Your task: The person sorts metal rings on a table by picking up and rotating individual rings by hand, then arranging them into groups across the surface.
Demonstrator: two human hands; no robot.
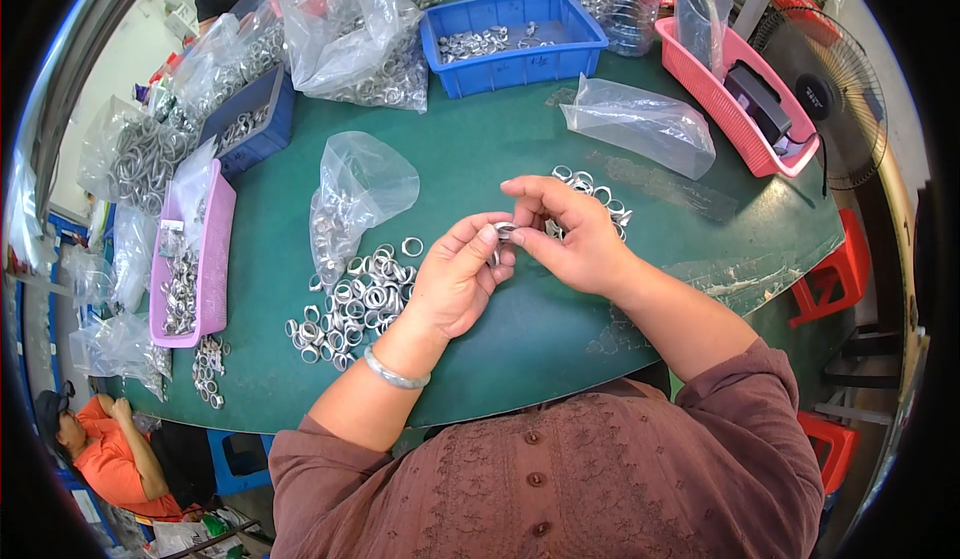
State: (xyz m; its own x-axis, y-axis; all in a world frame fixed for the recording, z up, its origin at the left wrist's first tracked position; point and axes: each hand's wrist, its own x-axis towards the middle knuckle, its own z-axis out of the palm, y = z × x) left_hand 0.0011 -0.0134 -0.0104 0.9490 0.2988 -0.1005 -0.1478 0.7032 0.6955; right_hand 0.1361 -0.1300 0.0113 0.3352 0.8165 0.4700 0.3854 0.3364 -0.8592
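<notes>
The curled left hand (462,274) and half-curled right hand (575,234) pinch a silver ring (504,229) above the table (480,139) (a heap of rings (365,299) lies left of them). Farther off, a lilac bin (215,259) and blue tray (520,72) hold metal pieces (180,284).

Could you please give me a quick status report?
Left hand holding metal ring; right hand touching it. Loose rings lying nearby. Nothing visibly obstructing either hand.

The surface (480,159) is dark green, the heaped rings (374,297) silver, and the bangle (396,373) pale grey-green. The broad tray (520,73) is bright blue, the narrow bin (213,259) lilac, and the basket (706,106) salmon pink. The shirt (440,489) is brown with a tone-on-tone embroidered pattern.
</notes>
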